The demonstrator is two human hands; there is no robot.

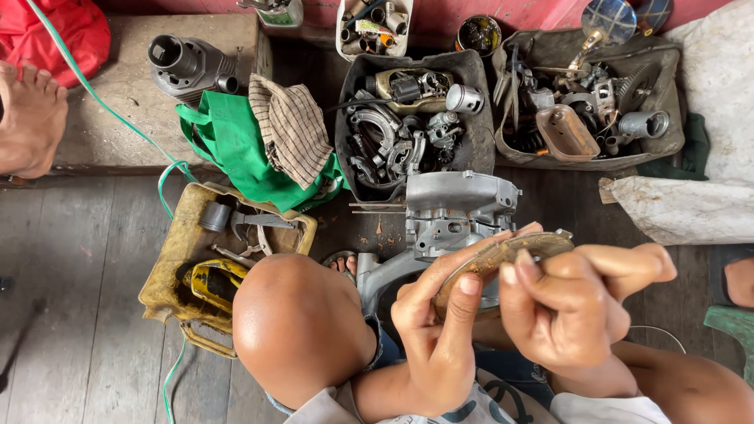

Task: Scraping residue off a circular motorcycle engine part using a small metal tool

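A floor of grey, worn wooden planks (86, 259) lay under everything. On it sat a dull cast-metal engine casing (448, 216), angular and pitted, just behind the hands. Behind that stood two dark, grimy trays (473, 94) heaped with greasy steel parts, and to the left a crumpled green cloth bag (228, 141) and a battered yellow container (169, 267). The left hand (436, 338) and right hand (573, 310) both gripped a thin, round, brownish disc (503, 255), rough and rust-flecked; it was pinched between them, the left fingers curled over its lower edge, the right thumb and forefinger clamping its upper face.
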